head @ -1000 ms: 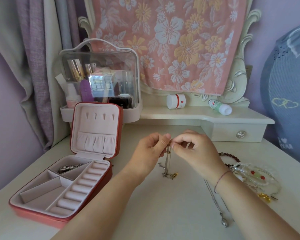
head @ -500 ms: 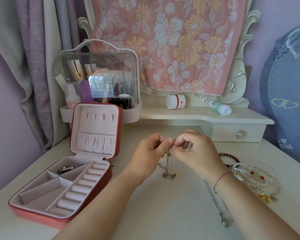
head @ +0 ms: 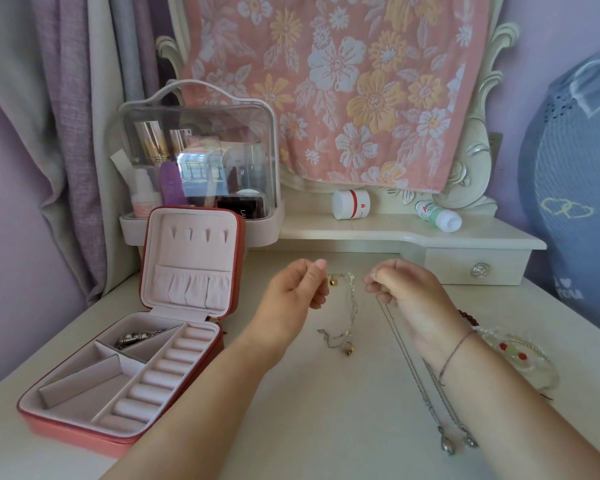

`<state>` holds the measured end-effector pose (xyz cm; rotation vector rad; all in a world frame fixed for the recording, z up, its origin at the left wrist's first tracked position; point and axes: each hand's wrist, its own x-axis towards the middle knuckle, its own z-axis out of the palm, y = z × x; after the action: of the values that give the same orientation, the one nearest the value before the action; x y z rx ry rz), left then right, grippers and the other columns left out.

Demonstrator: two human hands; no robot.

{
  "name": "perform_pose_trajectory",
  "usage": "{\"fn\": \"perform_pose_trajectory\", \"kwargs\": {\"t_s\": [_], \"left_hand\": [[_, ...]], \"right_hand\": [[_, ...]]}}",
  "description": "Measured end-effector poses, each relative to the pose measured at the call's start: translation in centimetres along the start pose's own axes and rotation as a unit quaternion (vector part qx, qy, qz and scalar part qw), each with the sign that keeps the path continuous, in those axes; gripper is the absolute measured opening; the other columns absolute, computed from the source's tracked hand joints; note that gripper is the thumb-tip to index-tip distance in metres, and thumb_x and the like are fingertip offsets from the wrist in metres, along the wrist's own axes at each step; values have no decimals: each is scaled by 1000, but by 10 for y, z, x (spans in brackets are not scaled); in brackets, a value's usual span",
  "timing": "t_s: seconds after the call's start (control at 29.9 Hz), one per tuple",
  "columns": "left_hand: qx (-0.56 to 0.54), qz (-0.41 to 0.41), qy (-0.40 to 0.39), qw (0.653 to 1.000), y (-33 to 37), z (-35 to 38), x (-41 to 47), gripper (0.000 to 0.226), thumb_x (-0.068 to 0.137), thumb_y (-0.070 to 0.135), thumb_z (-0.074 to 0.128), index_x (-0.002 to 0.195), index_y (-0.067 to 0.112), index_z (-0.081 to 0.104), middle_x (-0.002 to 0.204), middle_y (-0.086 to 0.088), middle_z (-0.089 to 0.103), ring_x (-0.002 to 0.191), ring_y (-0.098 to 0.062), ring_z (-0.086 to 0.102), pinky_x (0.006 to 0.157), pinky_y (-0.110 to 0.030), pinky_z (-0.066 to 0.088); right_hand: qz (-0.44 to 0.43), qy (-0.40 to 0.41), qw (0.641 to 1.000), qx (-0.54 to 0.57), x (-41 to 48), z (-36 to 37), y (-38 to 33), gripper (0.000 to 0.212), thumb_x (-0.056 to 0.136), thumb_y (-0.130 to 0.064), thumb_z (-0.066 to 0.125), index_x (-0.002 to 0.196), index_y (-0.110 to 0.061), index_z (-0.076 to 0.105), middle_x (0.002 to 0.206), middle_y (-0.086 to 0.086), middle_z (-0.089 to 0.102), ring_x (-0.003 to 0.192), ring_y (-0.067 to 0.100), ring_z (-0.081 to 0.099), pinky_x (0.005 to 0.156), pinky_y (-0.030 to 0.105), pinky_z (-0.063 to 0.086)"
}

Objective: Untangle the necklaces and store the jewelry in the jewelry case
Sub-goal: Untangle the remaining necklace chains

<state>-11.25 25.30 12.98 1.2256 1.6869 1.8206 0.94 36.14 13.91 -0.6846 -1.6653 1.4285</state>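
1. The fine gold-beaded necklace (head: 353,299) dangles at mid tabletop (head: 326,427), its lower end bunched in a small tangle on the surface.
2. The left hand (head: 297,292) pinches its top end between thumb and forefinger.
3. The right hand (head: 404,292), just beside it, pinches a long silver chain (head: 413,368) that trails near, down to its pendants.
4. My read: both chains are feather-light, limp, slippery and easily kinked. Take hold close to the knot with fingertips and tease it loose rather than tugging the ends.
5. On the left the jewelry case (head: 66,426) lies open, with one silver piece (head: 136,337) in its far compartment.
6. Bracelets (head: 513,351) wait on the right.
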Motion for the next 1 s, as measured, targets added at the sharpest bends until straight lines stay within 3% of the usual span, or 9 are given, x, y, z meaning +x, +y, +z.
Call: {"fn": "perform_pose_trajectory", "kwargs": {"t_s": [0.17,0.27,0.37,0.47,0.57,0.7,0.84,1.0], "left_hand": [[-144,-62,18,987,1,0,2,29,100,28,46,81,9,57,79,-4,66,73,-13,63,70,-19,51],[-209,-83,9,974,2,0,3,27,100,29,47,86,8,57,82,-6,68,75,-13,65,72,-21,53],[-238,-88,-2,967,2,0,4,29,100,30,46,88,7,58,80,-6,68,73,-12,65,73,-23,53],[-235,-80,-7,969,2,-3,4,28,99,30,47,80,11,55,74,-2,64,68,-11,60,73,-23,49],[-235,-72,-13,969,2,-5,5,28,98,30,48,77,12,53,70,-1,60,65,-11,56,73,-25,46],[-244,-67,-26,967,5,-5,4,31,95,34,49,74,11,55,65,-2,56,63,-12,53,73,-26,44],[-251,-66,-34,965,6,-6,4,30,87,38,53,74,11,56,64,-2,56,61,-11,53,72,-25,45],[-237,-54,-52,969,4,-7,4,30,87,38,55,71,14,61,68,-2,58,65,-11,54,76,-26,45]], "right_hand": [[90,-60,976,186,-2,7,-5,24,92,-1,43,72,-12,54,71,3,71,72,17,67,74,29,50],[125,-86,961,231,-4,9,-7,22,92,-3,40,74,-11,50,66,5,65,55,15,60,55,25,51],[150,-127,957,211,-4,6,-5,22,92,-7,39,71,-12,43,55,3,50,37,10,36,34,18,30],[166,-173,964,118,-3,1,1,20,91,-12,41,71,-15,40,52,-2,35,36,7,20,33,17,17],[98,-147,983,-50,-3,3,8,15,88,-13,50,73,-15,48,52,-5,36,38,7,25,37,17,21],[-39,-108,973,-202,-4,8,15,13,84,-15,63,73,-21,64,62,-7,54,52,4,44,54,20,37],[-97,-75,973,-197,-6,8,13,8,82,-17,68,78,-24,66,88,-7,61,75,3,54,67,12,39],[-134,-127,978,-95,-14,11,-2,8,84,-9,68,80,-15,70,70,-12,63,66,2,52,66,12,42]]}}
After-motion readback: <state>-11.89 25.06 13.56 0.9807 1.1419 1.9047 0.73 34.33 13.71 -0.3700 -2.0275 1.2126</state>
